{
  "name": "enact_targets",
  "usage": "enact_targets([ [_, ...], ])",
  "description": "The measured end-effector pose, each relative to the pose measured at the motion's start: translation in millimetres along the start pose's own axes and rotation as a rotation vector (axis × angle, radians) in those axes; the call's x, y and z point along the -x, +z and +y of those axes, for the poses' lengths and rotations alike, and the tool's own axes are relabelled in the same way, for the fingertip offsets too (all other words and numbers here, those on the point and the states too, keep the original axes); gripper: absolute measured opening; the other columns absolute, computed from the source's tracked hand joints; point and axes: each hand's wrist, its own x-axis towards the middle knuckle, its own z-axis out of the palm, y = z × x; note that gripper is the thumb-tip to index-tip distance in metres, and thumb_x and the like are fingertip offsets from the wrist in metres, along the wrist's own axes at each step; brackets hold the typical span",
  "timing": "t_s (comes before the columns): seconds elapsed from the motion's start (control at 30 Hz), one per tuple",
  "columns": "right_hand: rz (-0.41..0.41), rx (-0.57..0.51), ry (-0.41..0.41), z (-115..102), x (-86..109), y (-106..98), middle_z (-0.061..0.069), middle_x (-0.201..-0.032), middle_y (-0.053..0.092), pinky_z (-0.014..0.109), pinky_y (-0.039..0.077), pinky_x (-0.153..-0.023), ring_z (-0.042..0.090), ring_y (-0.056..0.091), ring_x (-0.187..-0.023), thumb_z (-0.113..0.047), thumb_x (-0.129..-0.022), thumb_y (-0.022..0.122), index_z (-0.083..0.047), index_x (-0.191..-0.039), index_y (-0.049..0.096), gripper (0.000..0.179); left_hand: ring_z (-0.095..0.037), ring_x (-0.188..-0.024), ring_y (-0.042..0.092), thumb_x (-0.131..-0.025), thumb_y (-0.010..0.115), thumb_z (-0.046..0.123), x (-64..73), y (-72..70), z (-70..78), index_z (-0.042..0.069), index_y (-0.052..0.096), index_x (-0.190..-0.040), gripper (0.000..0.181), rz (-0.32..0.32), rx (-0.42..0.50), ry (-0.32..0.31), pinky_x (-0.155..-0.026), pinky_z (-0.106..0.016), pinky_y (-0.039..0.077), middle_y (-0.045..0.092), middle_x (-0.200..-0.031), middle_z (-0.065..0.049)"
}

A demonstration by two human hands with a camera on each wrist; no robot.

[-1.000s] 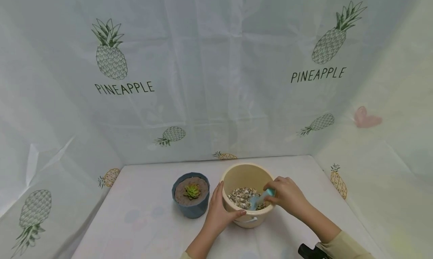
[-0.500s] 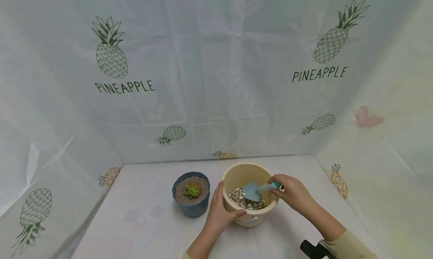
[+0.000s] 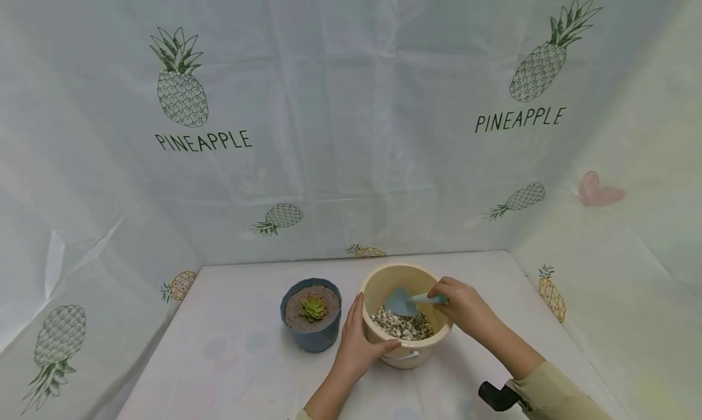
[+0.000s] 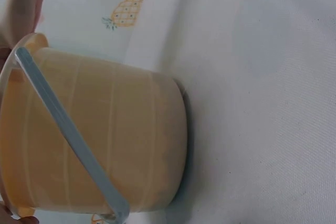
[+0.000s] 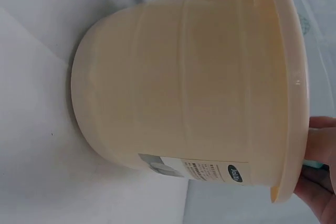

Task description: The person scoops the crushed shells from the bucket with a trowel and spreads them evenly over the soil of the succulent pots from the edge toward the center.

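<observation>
A cream bucket (image 3: pixel 425 350) stands on the table with mixed gravel (image 3: pixel 403 327) in its bottom. My left hand (image 3: pixel 355 348) grips its left side, thumb along the front rim. Inside the bucket, a small blue trowel (image 3: pixel 400 303) hangs over the gravel, blade to the left. My right hand (image 3: pixel 463 304) holds the trowel's handle at the bucket's right rim. In the left wrist view, the bucket's grey-blue carrying handle (image 4: pixel 73 137) slants across the wall. The right wrist view shows the right hand (image 5: pixel 321 156) at the rim; there the trowel is mostly hidden.
Left of the bucket, beside my left hand, stands a blue pot (image 3: pixel 312 342) of brown soil with a green succulent (image 3: pixel 314 309). A pale patterned cloth covers the table (image 3: pixel 236 371). Behind it hangs a curtain (image 3: pixel 351 133) printed with pineapples.
The trowel has come up out of the gravel and shifted toward the bucket's far side. My right hand has risen slightly with it. The left hand keeps its place on the bucket.
</observation>
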Motion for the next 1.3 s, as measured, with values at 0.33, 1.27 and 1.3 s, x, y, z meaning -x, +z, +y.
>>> enact_targets([
  [0.33, -0.125, -0.023, -0.061, 1, -6.4, -3, -0.005, -0.085, 0.063, 0.029, 0.056, -0.066, 0.018, 0.064, -0.079, 0.008, -0.069, 0.083, -0.01, -0.082, 0.069, 0.026, -0.046, -0.141, 0.02, -0.065, 0.089, 0.049, 0.5, -0.6, -0.4, 0.011, 0.014, -0.157, 0.125, 0.007, 0.001, -0.004, -0.107, -0.066, 0.025, 0.018, -0.159, -0.016],
  [1.27, -0.288, -0.364, 0.099, 10, -16.7, -12, -0.004, -0.084, 0.065, 0.025, 0.052, -0.06, 0.009, 0.056, -0.072, -0.003, -0.078, 0.081, -0.009, -0.089, 0.07, 0.017, -0.044, -0.142, 0.02, -0.066, 0.089, 0.045, -0.2, -0.4, -0.9, 0.011, 0.013, -0.157, 0.124, -0.001, 0.016, 0.009, -0.109, -0.063, 0.025, 0.018, -0.159, -0.017],
  [1.3, -0.282, -0.377, 0.112, 9, -15.6, -13, -0.003, -0.084, 0.065, 0.025, 0.052, -0.06, 0.01, 0.055, -0.072, -0.004, -0.078, 0.081, -0.009, -0.089, 0.07, 0.017, -0.044, -0.142, 0.02, -0.066, 0.089, 0.045, -0.2, 0.2, -1.1, 0.011, 0.013, -0.157, 0.124, -0.003, 0.018, 0.009, -0.109, -0.063, 0.025, 0.018, -0.159, -0.017],
])
